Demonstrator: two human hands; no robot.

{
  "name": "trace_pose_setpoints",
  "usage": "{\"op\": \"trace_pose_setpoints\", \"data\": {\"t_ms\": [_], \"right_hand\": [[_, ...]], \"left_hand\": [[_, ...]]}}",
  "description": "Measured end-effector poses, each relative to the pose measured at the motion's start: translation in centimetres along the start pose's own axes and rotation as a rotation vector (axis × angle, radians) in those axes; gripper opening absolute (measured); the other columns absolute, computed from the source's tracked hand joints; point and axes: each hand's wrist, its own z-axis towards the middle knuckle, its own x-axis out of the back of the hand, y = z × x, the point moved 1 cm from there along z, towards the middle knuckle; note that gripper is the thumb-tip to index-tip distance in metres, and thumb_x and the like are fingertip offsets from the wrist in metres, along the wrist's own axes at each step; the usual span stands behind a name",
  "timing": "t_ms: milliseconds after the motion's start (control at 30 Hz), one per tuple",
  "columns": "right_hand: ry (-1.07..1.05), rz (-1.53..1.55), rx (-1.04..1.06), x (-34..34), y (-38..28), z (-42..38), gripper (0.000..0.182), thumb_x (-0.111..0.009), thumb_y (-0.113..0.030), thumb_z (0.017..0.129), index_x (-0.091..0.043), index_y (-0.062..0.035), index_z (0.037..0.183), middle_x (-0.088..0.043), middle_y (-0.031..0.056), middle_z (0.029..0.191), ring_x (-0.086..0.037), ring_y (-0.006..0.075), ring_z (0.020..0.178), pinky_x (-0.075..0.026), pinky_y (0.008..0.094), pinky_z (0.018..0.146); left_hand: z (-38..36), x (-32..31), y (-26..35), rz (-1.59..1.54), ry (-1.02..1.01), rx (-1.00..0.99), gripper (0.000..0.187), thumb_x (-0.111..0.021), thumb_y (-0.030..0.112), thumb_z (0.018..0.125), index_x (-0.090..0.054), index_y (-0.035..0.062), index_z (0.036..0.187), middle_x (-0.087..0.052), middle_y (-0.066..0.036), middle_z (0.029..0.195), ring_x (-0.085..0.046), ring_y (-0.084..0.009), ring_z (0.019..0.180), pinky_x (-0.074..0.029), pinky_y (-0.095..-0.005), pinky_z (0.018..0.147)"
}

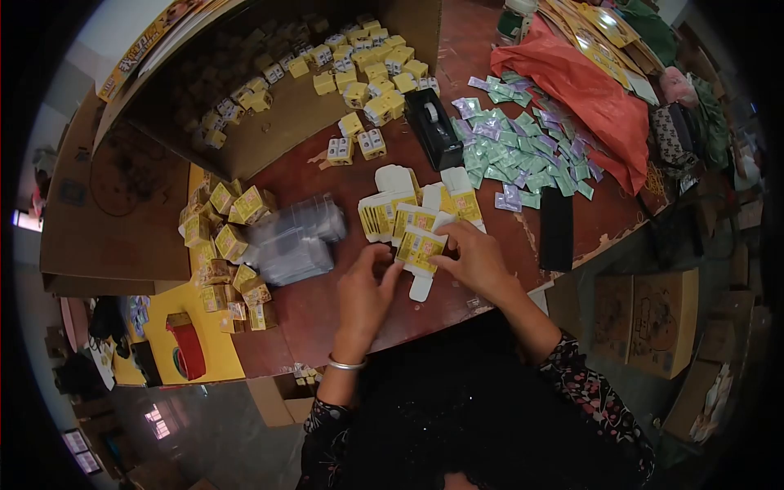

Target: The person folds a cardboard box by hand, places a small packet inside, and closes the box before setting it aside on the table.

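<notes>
A small flattened yellow carton (420, 250) with a white flap hangs between my hands at the table's near side. My right hand (476, 260) pinches its right edge between thumb and fingers. Curled at its lower left edge, my left hand (369, 287) has its thumb against the carton; the contact of the other fingers is partly hidden. Just beyond lie more flat yellow cartons (380, 214) in overlapping stacks. Left of them is a pile of clear plastic bags (298, 241).
Green and purple sachets (523, 147) are heaped at right by a red plastic bag (584, 94). A black tape dispenser (434, 131) stands mid-table. Filled yellow boxes (384, 106) spread from a large cardboard box (167, 110). Wrapped boxes (233, 233) pile at left; a red tape roll (186, 347) sits nearby.
</notes>
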Motion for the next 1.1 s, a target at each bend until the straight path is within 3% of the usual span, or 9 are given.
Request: {"op": "trace_pose_setpoints", "data": {"t_ms": [167, 300, 400, 500, 600, 767, 900, 1000, 1100], "right_hand": [[-0.026, 0.259, -0.040, -1.3, 1.9, 0.0, 0.025, -0.082, -0.010, 0.082, -0.069, -0.0038, 0.102, -0.061, 0.0053, 0.086, -0.063, 0.0147, 0.069, -0.051, 0.0295, 0.061], [-0.010, 0.426, -0.103, -0.1, 0.4, -1.1, 0.020, -0.080, -0.004, 0.083, -0.070, -0.0021, 0.100, -0.061, 0.0043, 0.093, -0.060, 0.0079, 0.068, -0.049, 0.0247, 0.060], [-0.006, 0.438, 0.087, 1.3, -1.6, -2.2, 0.018, -0.078, 0.000, 0.083, -0.069, -0.0010, 0.099, -0.062, 0.0045, 0.099, -0.060, 0.0068, 0.068, -0.049, 0.0234, 0.061], [0.006, 0.518, 0.108, 2.4, -2.1, -2.3, 0.018, -0.077, -0.003, 0.085, -0.069, -0.0030, 0.101, -0.062, 0.0061, 0.098, -0.066, 0.0132, 0.071, -0.052, 0.0259, 0.062], [-0.136, 0.571, 0.154, 3.6, -1.4, -2.0, 0.014, -0.075, -0.001, 0.087, -0.068, -0.0029, 0.099, -0.063, 0.0061, 0.099, -0.066, 0.0150, 0.078, -0.053, 0.0273, 0.068], [-0.292, 0.544, 0.412, 4.3, -1.7, -2.2, 0.010, -0.072, 0.002, 0.088, -0.065, -0.0016, 0.094, -0.064, 0.0068, 0.102, -0.066, 0.0185, 0.088, -0.053, 0.0288, 0.074], [-0.253, 0.606, 0.474, 4.3, -1.9, -2.5, 0.014, -0.074, 0.001, 0.086, -0.067, -0.0019, 0.098, -0.065, 0.0070, 0.105, -0.067, 0.0180, 0.091, -0.054, 0.0298, 0.076], [-0.141, 0.645, 0.309, 5.1, -2.5, -3.4, 0.026, -0.078, -0.002, 0.084, -0.071, -0.0028, 0.109, -0.064, 0.0084, 0.113, -0.067, 0.0169, 0.091, -0.055, 0.0294, 0.077], [-0.179, 0.663, 0.343, 5.4, -2.0, -3.9, 0.043, -0.082, -0.013, 0.085, -0.069, -0.0049, 0.126, -0.061, 0.0109, 0.124, -0.066, 0.0195, 0.103, -0.056, 0.0319, 0.088]], "left_hand": [[-0.7, -2.2, -0.5, -0.015, -0.034, 0.084, 0.030, -0.078, 0.010, 0.086, -0.064, 0.0025, 0.112, -0.074, -0.016, 0.095, -0.074, -0.0302, 0.081, -0.057, -0.0383, 0.070], [-1.7, -1.4, -0.8, -0.177, -0.099, 0.147, 0.022, -0.075, 0.002, 0.088, -0.066, 0.0013, 0.107, -0.074, -0.013, 0.093, -0.073, -0.0212, 0.080, -0.057, -0.0322, 0.070], [-2.7, -0.3, 0.9, -0.253, -0.070, 0.118, 0.016, -0.071, -0.002, 0.090, -0.066, 0.0011, 0.105, -0.073, -0.009, 0.098, -0.072, -0.0156, 0.082, -0.056, -0.0284, 0.073], [-3.3, 0.4, 2.4, -0.403, -0.161, 0.160, 0.012, -0.069, -0.002, 0.092, -0.063, 0.0014, 0.102, -0.071, -0.007, 0.108, -0.069, -0.0134, 0.092, -0.055, -0.0274, 0.080], [-3.6, 0.6, 2.1, -0.684, -0.365, 0.177, 0.015, -0.071, 0.000, 0.092, -0.059, 0.0033, 0.100, -0.067, -0.005, 0.113, -0.064, -0.0118, 0.104, -0.052, -0.0284, 0.091], [-3.2, 1.2, 1.0, -0.920, -0.746, 0.124, 0.023, -0.076, 0.005, 0.090, -0.055, 0.0087, 0.099, -0.064, -0.002, 0.111, -0.057, -0.0090, 0.107, -0.046, -0.0297, 0.100], [-3.9, -0.2, 0.3, -1.145, -0.734, 0.213, 0.032, -0.080, 0.005, 0.087, -0.052, 0.0104, 0.102, -0.063, -0.001, 0.109, -0.058, -0.0084, 0.103, -0.049, -0.0264, 0.091], [-4.0, -0.3, 0.2, -1.155, -0.612, 0.226, 0.039, -0.080, 0.002, 0.086, -0.049, 0.0099, 0.107, -0.063, -0.003, 0.111, -0.060, -0.0099, 0.103, -0.052, -0.0248, 0.086], [-4.0, 0.2, 0.8, -1.119, -0.478, 0.165, 0.042, -0.078, -0.002, 0.086, -0.046, 0.0079, 0.112, -0.062, -0.007, 0.117, -0.062, -0.0141, 0.109, -0.055, -0.0265, 0.087]]}}
